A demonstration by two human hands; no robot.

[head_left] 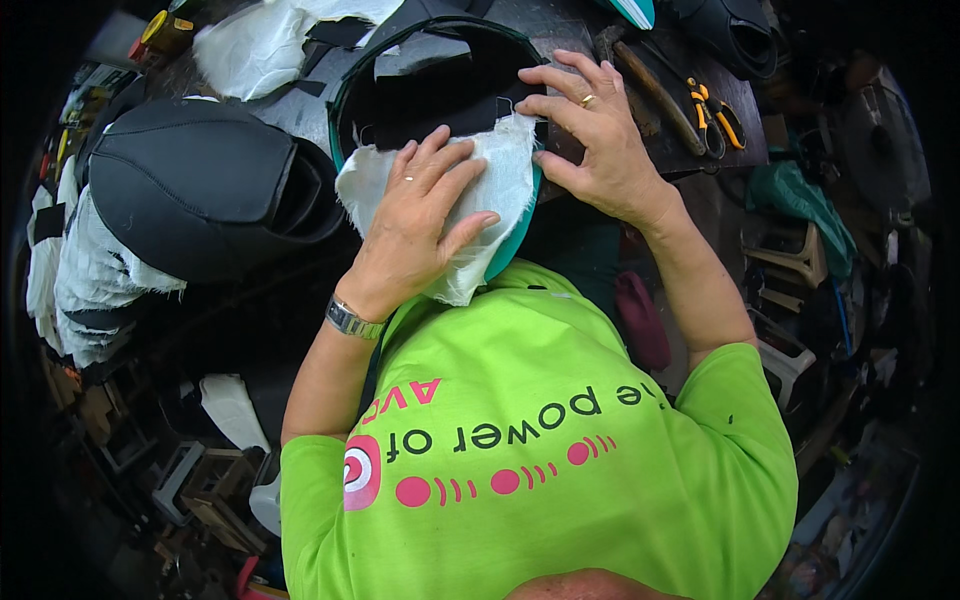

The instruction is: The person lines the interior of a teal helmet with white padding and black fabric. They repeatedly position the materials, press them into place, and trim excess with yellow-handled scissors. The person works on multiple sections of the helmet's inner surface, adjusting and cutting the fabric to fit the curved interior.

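A rounded, hollow piece with a black inside and rim and a teal outer side lies before me at the table's near edge. White frayed cloth drapes over its near edge and hangs toward my shirt. My left hand lies on this cloth, fingers stretched and slightly apart, pressing it down. At the cloth's right edge is my right hand, its fingers spread and bent over the piece's right rim. Its fingertips touch the rim and cloth, with nothing visibly gripped. Thin wire-like loops stick up beside the cloth.
A large black stitched cover with white cloth below stands at the left. A hammer and orange-handled pliers lie on the table at the right. White cloth lies at the back left. Plastic stools stand at the right.
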